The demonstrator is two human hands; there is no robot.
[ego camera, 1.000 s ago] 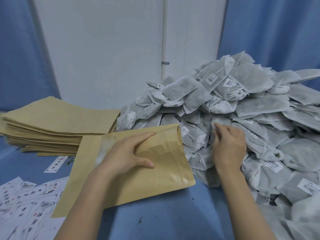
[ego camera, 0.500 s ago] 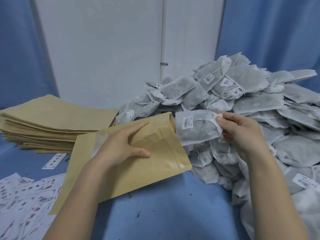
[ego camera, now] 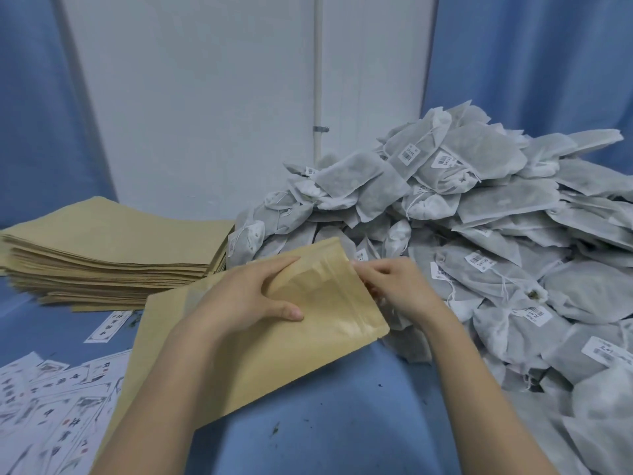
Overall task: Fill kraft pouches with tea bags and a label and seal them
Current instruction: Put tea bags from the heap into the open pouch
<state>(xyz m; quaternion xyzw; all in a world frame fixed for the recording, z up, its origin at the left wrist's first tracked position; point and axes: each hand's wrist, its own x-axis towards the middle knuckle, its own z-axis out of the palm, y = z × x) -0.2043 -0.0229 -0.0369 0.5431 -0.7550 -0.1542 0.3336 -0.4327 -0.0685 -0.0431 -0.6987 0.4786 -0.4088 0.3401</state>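
A kraft pouch [ego camera: 308, 341] lies tilted on the blue cloth, its mouth facing the tea bag pile [ego camera: 496, 207]. My left hand [ego camera: 246, 296] grips the pouch's upper wall near the mouth, thumb on top, and holds the mouth apart. My right hand [ego camera: 400, 289] is at the mouth with its fingers curled, pinching a tea bag. That tea bag is almost wholly hidden inside the pouch; only a white edge [ego camera: 356, 267] shows at my fingertips.
A stack of flat kraft pouches [ego camera: 113, 248] sits at the left. Printed label sheets [ego camera: 51, 406] are spread at the lower left, and one loose label [ego camera: 108, 325] lies by the stack. Blue cloth [ego camera: 342, 423] covers the table; a white wall with a pipe [ego camera: 318, 97] stands behind.
My right hand picked a tea bag from the pile, carried it left and pushed it into the pouch mouth. My left hand has kept its hold on the pouch.
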